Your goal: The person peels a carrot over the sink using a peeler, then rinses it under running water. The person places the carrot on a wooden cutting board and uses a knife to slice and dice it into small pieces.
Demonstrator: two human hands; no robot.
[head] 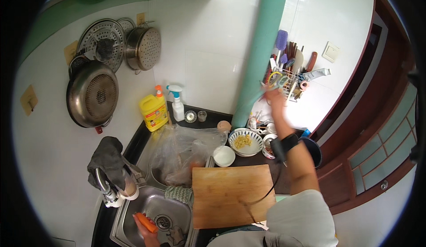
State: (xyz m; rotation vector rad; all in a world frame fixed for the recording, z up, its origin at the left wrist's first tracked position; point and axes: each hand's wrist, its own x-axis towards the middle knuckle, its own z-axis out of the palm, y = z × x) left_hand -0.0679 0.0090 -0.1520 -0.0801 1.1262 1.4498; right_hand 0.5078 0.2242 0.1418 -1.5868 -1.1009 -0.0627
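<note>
My left hand [148, 235] holds an orange carrot [146, 222] over the stainless steel sink basin [179, 200], beside the drain strainer [163, 221]. My right hand [275, 95], blurred, is raised at the wire utensil rack [289, 72] on the wall. Around its fingertips are a yellow loop [275, 75] and pale green handles; whether the fingers grip any of these is unclear. Chopsticks [293, 50], a purple brush [281, 40] and a knife with a reddish-brown handle [312, 61] stand in the rack. A bare wooden cutting board [233, 193] lies right of the sink.
Clear plastic bags [186, 147] fill the second basin. Behind the board stand a white bowl [224, 156] and a patterned bowl [256, 143] of chopped yellowish pieces. A green pipe [259, 54] rises left of the rack. The faucet [105, 183] has a dark cloth [106, 160] over it.
</note>
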